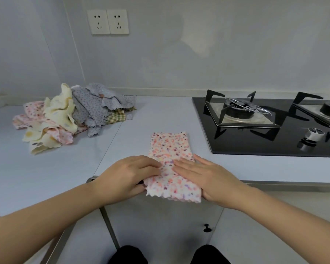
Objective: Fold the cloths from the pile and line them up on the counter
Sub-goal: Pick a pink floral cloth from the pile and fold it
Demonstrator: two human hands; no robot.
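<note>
A folded cloth (pixel 170 149), white with pink, orange and purple specks and a zigzag-cut edge, lies on the pale counter (pixel 152 113) just left of the black gas hob (pixel 242 147). It forms a long strip running away from the person. Its far end lies level with the hob's left burner (pixel 238 109), and its near end reaches over the counter's front edge.

Both hands sit on the near half of this strip, on the hob's left. The right hand (pixel 208 178) comes in from the hob side and lies flat, fingers straight and together, pressing on the fabric with the fingertips about at the strip's middle line. The left hand (pixel 130 174) comes in from the side away from the hob. Its fingers are gently bent and rest on top of the cloth, nearly meeting the right fingertips. Its thumb runs along the cloth's left edge, and I cannot tell whether it is tucked beneath to pinch the fabric.

The pile of cloths (pixel 74 115), unfolded, in grey, cream, pink floral and green check, sits far to the hob's left, against the back wall and well apart from the hands. Two wall sockets (pixel 108 21) hang above, left of the hob.
</note>
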